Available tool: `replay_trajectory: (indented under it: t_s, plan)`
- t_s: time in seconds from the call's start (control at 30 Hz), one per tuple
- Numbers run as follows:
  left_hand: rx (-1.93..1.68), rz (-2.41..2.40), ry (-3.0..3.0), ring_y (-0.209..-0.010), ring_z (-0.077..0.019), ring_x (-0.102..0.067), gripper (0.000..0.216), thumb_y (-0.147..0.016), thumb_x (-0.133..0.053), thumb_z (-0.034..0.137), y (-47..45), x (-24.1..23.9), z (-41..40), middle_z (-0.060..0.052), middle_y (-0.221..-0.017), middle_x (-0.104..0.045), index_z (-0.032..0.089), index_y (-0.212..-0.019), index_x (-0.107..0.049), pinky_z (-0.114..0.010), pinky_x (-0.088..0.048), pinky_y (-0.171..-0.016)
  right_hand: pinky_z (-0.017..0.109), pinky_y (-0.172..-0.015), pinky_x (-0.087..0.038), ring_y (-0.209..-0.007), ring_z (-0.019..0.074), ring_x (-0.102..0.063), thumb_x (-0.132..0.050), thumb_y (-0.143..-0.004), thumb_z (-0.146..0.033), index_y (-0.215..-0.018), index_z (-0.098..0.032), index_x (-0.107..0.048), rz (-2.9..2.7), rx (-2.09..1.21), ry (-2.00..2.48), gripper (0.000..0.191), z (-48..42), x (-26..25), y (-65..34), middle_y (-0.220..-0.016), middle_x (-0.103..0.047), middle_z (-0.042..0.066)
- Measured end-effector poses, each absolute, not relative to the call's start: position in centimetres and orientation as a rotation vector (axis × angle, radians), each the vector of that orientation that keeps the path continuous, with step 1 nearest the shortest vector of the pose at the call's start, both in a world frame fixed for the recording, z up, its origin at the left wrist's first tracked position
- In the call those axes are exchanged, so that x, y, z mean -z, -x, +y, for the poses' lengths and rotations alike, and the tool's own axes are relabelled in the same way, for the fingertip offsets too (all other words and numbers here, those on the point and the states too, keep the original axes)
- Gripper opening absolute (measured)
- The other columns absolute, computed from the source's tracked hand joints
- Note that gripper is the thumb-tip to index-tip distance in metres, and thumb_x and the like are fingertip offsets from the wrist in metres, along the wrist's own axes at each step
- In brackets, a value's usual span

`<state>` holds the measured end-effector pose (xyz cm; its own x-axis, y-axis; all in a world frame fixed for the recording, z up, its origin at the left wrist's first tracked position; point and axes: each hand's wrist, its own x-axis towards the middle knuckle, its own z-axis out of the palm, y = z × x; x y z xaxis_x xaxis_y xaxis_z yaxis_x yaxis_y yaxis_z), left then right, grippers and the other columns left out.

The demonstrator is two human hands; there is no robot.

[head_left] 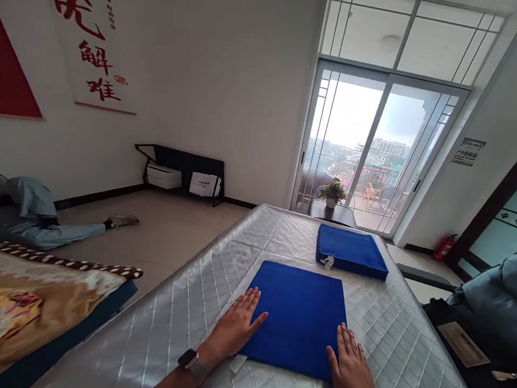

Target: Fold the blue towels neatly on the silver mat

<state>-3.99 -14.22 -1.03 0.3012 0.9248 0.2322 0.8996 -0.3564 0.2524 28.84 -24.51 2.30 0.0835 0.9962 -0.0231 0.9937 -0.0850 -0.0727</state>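
Observation:
A flat blue folded cloth panel [297, 318] lies on a silver quilted cover [175, 313] in front of me. My left hand [237, 320] rests flat on its left edge, fingers stretched out, a watch on the wrist. Along the right edge lies my right hand [352, 362], open, with its thumb and fingertips at the border of the blue panel. A white tag [237, 363] sticks out near the lower left corner. Beyond, to the right, is a stack of similar blue pieces [351, 247] with small white tags at its near left corner.
A potted plant [333, 191] stands on a small dark table behind the covered surface. At left are a bed with a patterned blanket [64, 292] and a person [35, 210] low on the floor. A dark jacket [503, 294] lies on the right.

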Motion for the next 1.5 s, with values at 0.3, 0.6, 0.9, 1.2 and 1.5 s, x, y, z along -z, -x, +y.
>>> replay_trajectory:
  t_s: [0.3,0.6,0.9,1.2,1.5]
  plan:
    - [-0.501,1.715,-2.559,-0.150,-0.0314,-0.034,0.072,-0.102,-0.026,0.063,1.7,0.8,-14.8,-0.013,-0.162,-0.038,0.017,-0.157,-0.035,-0.054,-0.032,-0.122,0.042,-0.127,-0.013,-0.156,0.0208,-0.011,-0.021,-0.101,-0.052,-0.161,-0.016,-0.021,-2.006,-0.269,2.254,0.070,-25.6,-1.8,-28.6,-0.167,-0.013,-0.001]
    - [-0.407,0.925,-2.754,-0.154,-0.0213,-0.023,0.063,-0.106,-0.023,0.054,-12.8,-3.5,-19.6,-0.006,-0.166,-0.028,0.023,-0.161,-0.024,-0.044,-0.026,-0.126,0.045,-0.127,-0.013,-0.155,0.0217,-0.011,-0.019,-0.102,-0.042,-0.159,-0.013,-0.024,-2.071,-0.282,2.210,0.064,-25.8,-1.7,-28.9,-0.167,-0.014,0.001]
    - [-0.437,1.000,-2.818,-0.154,-0.0218,-0.025,0.066,-0.105,-0.028,0.056,-8.8,-1.7,-19.2,-0.002,-0.167,-0.023,0.028,-0.162,-0.010,-0.040,-0.024,-0.126,0.047,-0.127,-0.016,-0.155,0.0246,-0.013,-0.022,-0.101,-0.046,-0.159,-0.012,-0.026,-2.098,-0.252,2.232,0.067,-25.3,-1.2,-29.2,-0.166,-0.014,0.003]
    - [-0.286,1.633,-2.570,-0.155,-0.0266,-0.022,0.070,-0.103,-0.030,0.062,4.6,0.3,-18.8,-0.002,-0.168,-0.016,0.029,-0.158,-0.003,-0.048,-0.024,-0.125,0.045,-0.127,-0.015,-0.155,0.0223,-0.011,-0.018,-0.101,-0.048,-0.160,-0.012,-0.018,-2.141,-0.237,2.282,0.069,-25.1,-1.0,-29.4,-0.167,-0.010,0.002]
    - [-0.404,1.708,-2.534,-0.155,-0.0274,-0.022,0.073,-0.102,-0.030,0.062,5.8,2.0,-19.5,-0.004,-0.169,-0.013,0.027,-0.158,0.002,-0.051,-0.029,-0.124,0.046,-0.126,-0.017,-0.154,0.0229,-0.016,-0.021,-0.101,-0.048,-0.160,-0.012,-0.021,-2.093,-0.188,2.245,0.068,-24.9,0.2,-29.5,-0.167,-0.015,0.004]
